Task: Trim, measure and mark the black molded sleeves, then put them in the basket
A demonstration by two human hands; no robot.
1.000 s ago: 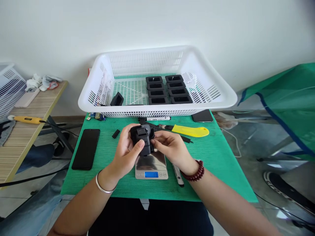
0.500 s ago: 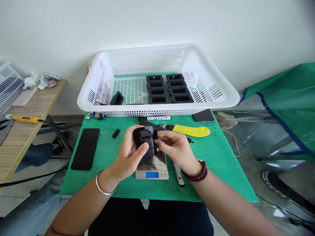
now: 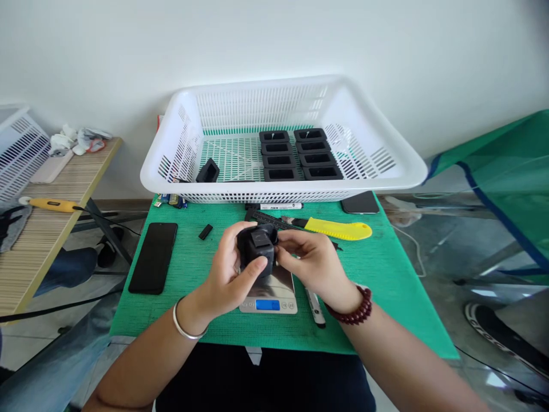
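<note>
Both my hands hold a small black plastic housing (image 3: 259, 249) just above a silver pocket scale (image 3: 269, 295) with a blue display. My left hand (image 3: 225, 274) wraps the housing from the left, thumb on its front. My right hand (image 3: 306, 260) pinches its right side with thumb and fingers. The scale sits on a green mat (image 3: 377, 286).
A white slotted basket (image 3: 386, 171) behind holds several black housings in two rows (image 3: 300, 155) and one loose housing (image 3: 208, 170). On the mat lie a black phone (image 3: 153, 257), a small black piece (image 3: 205, 232), a yellow-handled knife (image 3: 338, 229), a marker (image 3: 281, 206), a pen (image 3: 316, 309) and a second phone (image 3: 360, 202). A wooden table (image 3: 51, 229) stands left.
The housing has been turned a little in my hands and sits slightly to the right. The view has shifted; nothing else moved.
</note>
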